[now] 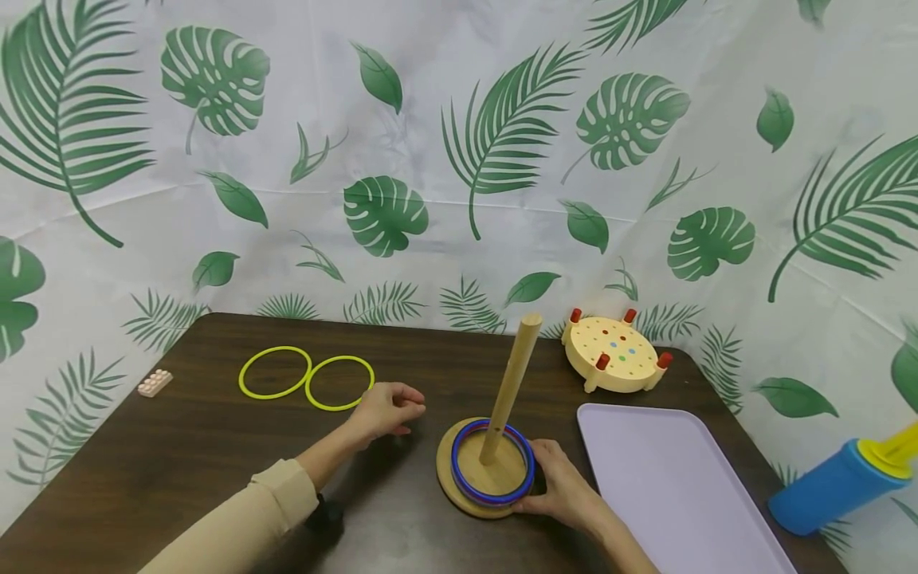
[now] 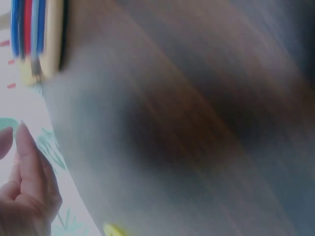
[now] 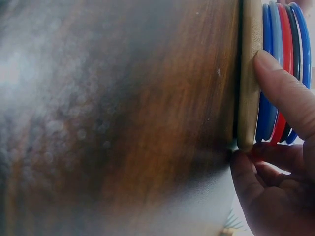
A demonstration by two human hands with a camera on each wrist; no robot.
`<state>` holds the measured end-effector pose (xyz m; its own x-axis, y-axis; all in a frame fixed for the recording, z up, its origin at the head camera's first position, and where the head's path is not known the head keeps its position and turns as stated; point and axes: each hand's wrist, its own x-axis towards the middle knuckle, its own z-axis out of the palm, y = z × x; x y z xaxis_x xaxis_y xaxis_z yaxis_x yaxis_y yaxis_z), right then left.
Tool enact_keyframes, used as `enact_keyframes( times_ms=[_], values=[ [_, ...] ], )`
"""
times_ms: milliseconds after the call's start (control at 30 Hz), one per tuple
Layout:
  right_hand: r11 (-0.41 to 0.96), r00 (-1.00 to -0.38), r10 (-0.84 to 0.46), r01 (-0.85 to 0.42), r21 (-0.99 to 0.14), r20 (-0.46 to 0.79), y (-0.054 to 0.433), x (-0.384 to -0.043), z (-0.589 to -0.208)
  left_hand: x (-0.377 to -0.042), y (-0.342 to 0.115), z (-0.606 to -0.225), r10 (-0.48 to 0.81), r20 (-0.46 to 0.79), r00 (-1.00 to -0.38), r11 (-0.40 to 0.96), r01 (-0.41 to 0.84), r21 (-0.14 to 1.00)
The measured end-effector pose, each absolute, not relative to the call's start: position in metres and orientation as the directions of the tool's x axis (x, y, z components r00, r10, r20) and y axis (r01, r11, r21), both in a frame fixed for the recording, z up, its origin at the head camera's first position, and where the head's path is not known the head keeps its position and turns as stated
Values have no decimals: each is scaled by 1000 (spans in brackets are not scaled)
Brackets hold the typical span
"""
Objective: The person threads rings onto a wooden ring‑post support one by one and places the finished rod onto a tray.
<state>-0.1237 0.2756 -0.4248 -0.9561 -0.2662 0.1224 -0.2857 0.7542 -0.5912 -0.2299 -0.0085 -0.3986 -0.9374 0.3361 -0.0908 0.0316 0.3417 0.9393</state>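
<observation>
A round wooden ring stand (image 1: 446, 478) with a tall tilted-looking post (image 1: 513, 375) stands on the dark table. Stacked low around the post are several rings (image 1: 531, 470); edge-on in the right wrist view they show as blue, red and black. My right hand (image 1: 566, 488) grips the stand's right side, thumb (image 3: 290, 93) across the rings with its tip at the base's edge, other fingers lower on the rim. Left of the stand, my left hand (image 1: 387, 410) hovers with loosely bent fingers and nothing in them. Two yellow rings (image 1: 275, 396) (image 1: 340, 407) lie behind it, side by side.
On the right lies a lilac tray (image 1: 667, 470). An upturned cream pegboard toy (image 1: 613, 355) with red-tipped legs sits at the back right. A blue and yellow cylinder (image 1: 835, 486) stands at the right edge, a pink block (image 1: 154, 383) at the far left. Leaf-patterned cloth hangs behind.
</observation>
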Motion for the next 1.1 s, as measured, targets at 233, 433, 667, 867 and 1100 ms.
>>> enact_keyframes(
  times_ms=[233,433,667,867,1100],
  values=[
    [756,-958,-261,-277,-593,115,275,-124,-424,-245,-51,-398,252,-80,-964,377,21,926],
    [760,-960,-258,-273,-590,111,275,-125,-424,-259,-88,-400,192,-65,-979,427,24,904],
    [758,-959,-260,-274,-592,110,275,-125,-422,-272,-117,-395,134,-41,-990,511,34,859],
    [762,-961,-256,-269,-589,107,275,-125,-422,-287,-127,-394,147,7,-989,572,91,815],
    [753,-956,-269,-286,-593,119,275,-124,-422,-306,-130,-398,183,59,-981,591,158,791]
  ],
)
